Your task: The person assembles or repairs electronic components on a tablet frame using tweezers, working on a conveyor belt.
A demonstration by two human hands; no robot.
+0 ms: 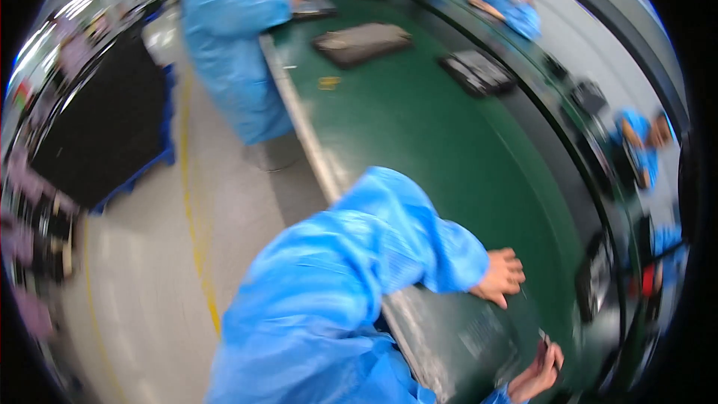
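My left hand (502,277), in a blue sleeve, lies with its fingers spread at the far edge of a dark flat panel (449,329). The panel has a glossy surface and a faint pale printed patch, and lies by the bench's near left edge. Low in the picture, my right hand (537,375) is closed on a small slim dark object (545,340) with a lighter tip; its kind is too blurred to name. That hand is just beyond the panel's right side. Part of the panel is hidden by my left sleeve.
The green bench (419,127) bears a grey-brown bag-like case (363,43), a black device (479,72) and small yellow pieces (328,83). A dark rail (557,112) runs along its right. A co-worker in blue (232,45) stands far left; a black-topped blue cart (105,120) is left.
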